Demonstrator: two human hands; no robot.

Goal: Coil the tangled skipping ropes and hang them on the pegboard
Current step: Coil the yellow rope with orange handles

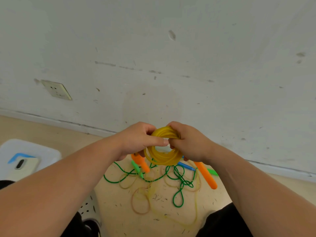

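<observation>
The left hand (136,139) partly hides an orange handle (143,164).

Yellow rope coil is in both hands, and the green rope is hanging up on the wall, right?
Not quite. In the head view the left hand and right hand do hold the yellow rope coil, but the green rope lies tangled on the floor, not hung up.
</observation>
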